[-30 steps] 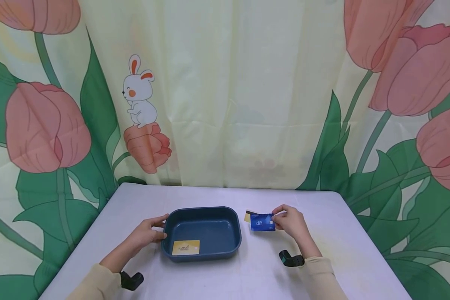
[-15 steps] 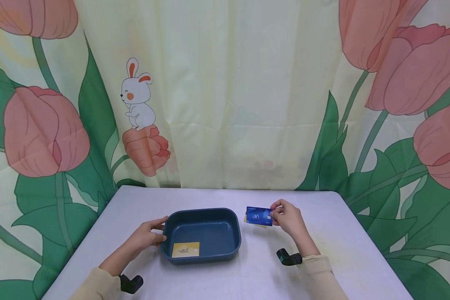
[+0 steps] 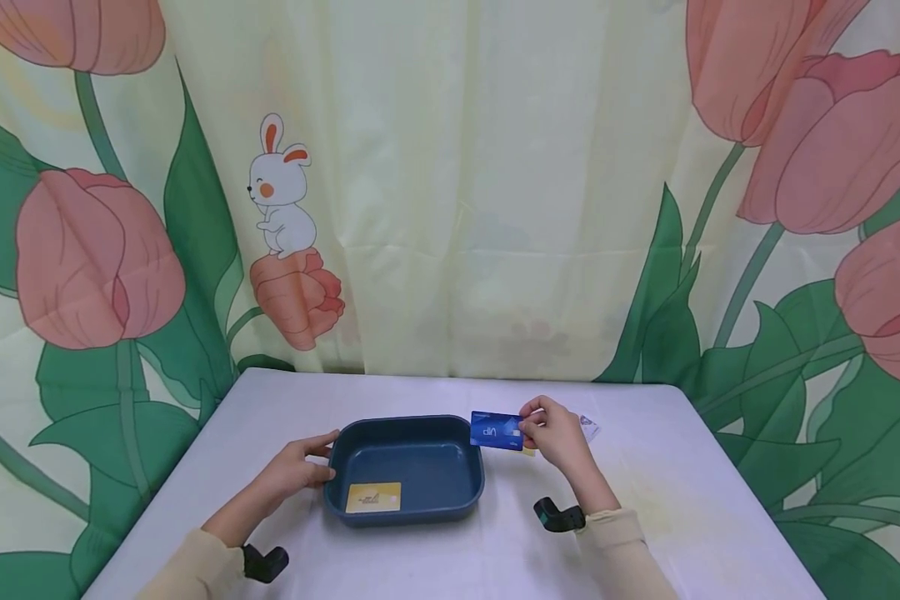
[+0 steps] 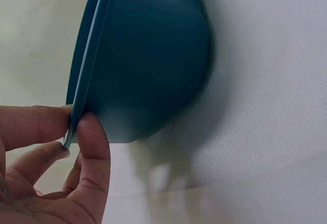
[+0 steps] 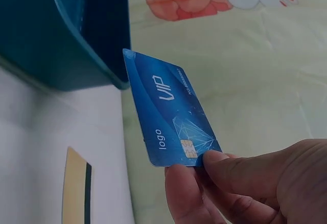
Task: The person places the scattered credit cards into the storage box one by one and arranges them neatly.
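A dark blue tray (image 3: 405, 420) sits mid-table with a yellow card (image 3: 373, 497) lying in its near left corner. My left hand (image 3: 321, 463) grips the tray's left rim, thumb outside and fingers over the edge, as the left wrist view shows for the hand (image 4: 75, 141) and the tray (image 4: 148, 60). My right hand (image 3: 529, 428) pinches a blue VIP card (image 3: 497, 431) by one end, in the air at the tray's right rim. In the right wrist view the blue card (image 5: 168, 109) stands just beside the tray's wall (image 5: 76, 30), held by my fingertips (image 5: 199, 165).
A yellow card with a black stripe (image 5: 76, 193) lies on the white table (image 3: 690, 500) below the blue card, mostly hidden in the head view. A pale card (image 3: 589, 428) lies right of my right hand. A tulip-print curtain (image 3: 450, 183) hangs behind the table.
My right hand has carried the blue card up and to the left, from beside the tray to its right rim. The pale card came into sight. The left hand has stayed on the rim.
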`<state>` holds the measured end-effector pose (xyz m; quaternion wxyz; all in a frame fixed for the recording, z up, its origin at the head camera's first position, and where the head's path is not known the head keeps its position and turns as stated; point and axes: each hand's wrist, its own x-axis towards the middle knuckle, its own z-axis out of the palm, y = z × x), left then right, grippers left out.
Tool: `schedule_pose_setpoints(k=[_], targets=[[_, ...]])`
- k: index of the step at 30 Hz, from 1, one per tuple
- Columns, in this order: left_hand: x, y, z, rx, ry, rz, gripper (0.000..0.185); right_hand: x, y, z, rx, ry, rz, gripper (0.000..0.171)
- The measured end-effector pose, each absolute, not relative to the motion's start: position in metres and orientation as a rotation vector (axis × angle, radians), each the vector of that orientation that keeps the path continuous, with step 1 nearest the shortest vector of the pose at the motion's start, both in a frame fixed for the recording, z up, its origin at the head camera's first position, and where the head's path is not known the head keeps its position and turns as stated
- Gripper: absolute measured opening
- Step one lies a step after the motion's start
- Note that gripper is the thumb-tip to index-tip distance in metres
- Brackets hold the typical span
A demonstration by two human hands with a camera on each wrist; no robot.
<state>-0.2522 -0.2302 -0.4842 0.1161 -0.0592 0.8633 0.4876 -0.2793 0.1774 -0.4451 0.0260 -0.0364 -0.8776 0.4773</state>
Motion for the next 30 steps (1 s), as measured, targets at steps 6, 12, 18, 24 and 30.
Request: schedule_pose_setpoints(k=[6, 12, 18, 24, 30], targets=[[-0.253, -0.230, -0.484, -0.170, 2.536, 1.431, 0.070, -0.281, 0.166, -0.445, -0.069, -2.687, 1.505, 0.013], [-0.252, -0.230, -0.485, -0.172, 2.537, 1.427, 0.070, -0.280, 0.158, -0.446, -0.065, -2.694, 1.517, 0.013], [-0.252, -0.231, -0.487, -0.173, 2.531, 1.427, 0.070, -0.279, 0.150, -0.446, -0.037, -2.699, 1.534, 0.012], [-0.253, -0.231, -0.489, -0.172, 2.524, 1.438, 0.070, -0.279, 0.142, -0.447, 0.017, -2.674, 1.555, 0.011], [-0.255, -0.230, -0.488, -0.172, 2.542, 1.419, 0.070, -0.280, 0.132, -0.450, 0.083, -2.687, 1.551, 0.012]])
